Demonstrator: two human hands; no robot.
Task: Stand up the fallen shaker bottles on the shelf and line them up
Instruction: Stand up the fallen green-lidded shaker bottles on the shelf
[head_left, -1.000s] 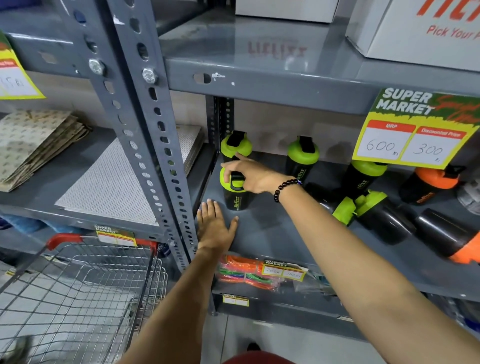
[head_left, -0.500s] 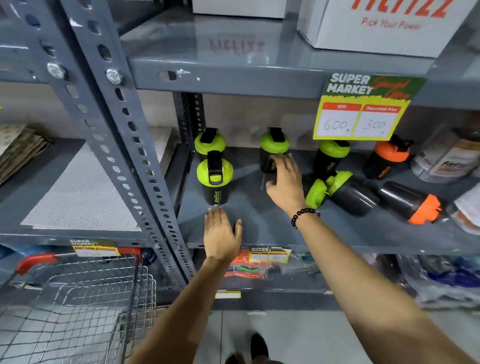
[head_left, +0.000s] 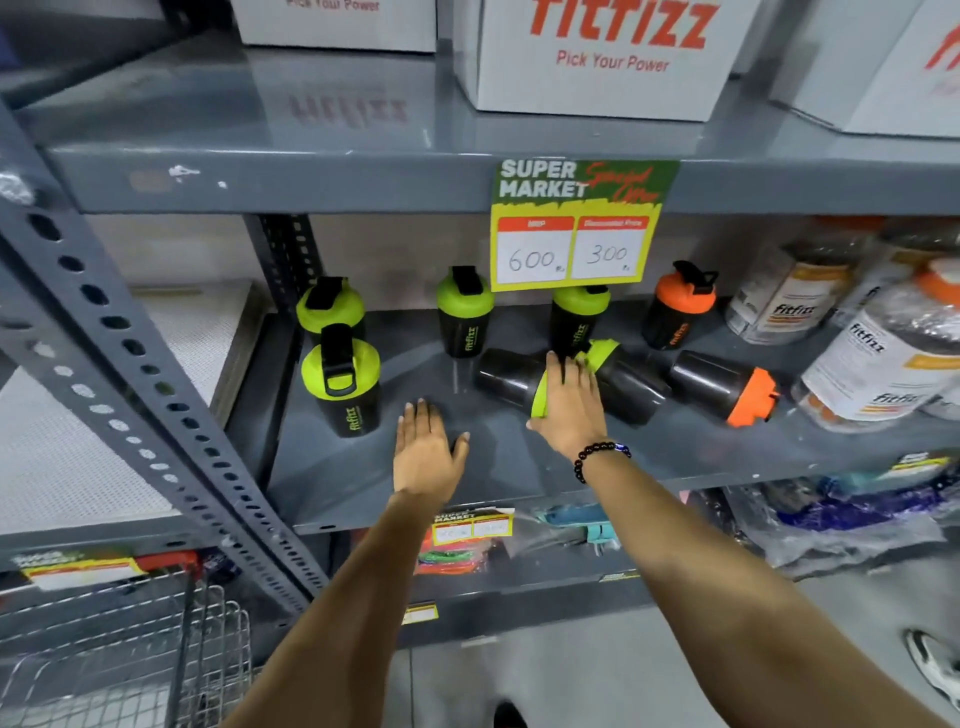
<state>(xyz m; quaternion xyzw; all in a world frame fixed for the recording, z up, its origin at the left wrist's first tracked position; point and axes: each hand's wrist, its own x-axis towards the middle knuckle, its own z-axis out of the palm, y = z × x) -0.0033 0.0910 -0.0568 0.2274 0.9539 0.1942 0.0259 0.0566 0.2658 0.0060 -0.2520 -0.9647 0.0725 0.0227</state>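
Shaker bottles on the grey shelf (head_left: 363, 483): black bodies, screw lids with flip caps. Five stand upright: a green-lidded one (head_left: 343, 382) at front left, another green-lidded one (head_left: 328, 306) just behind it, two more green-lidded ones (head_left: 464, 312) (head_left: 578, 317) along the back, and an orange-lidded one (head_left: 678, 306) at back right. Three lie on their sides mid-shelf: one green-lidded fallen bottle (head_left: 511, 379) with its base pointing left, a second (head_left: 626, 384) lid-to-lid against it, and an orange-lidded fallen bottle (head_left: 724, 387) to the right.

My right hand (head_left: 569, 408) rests over the first fallen bottle's green lid, grip curled onto it. My left hand (head_left: 423, 452) lies flat on the shelf, grip spread and holding nothing.

White fitfizz tubs (head_left: 883, 364) stand at the shelf's right end; contents not visible.
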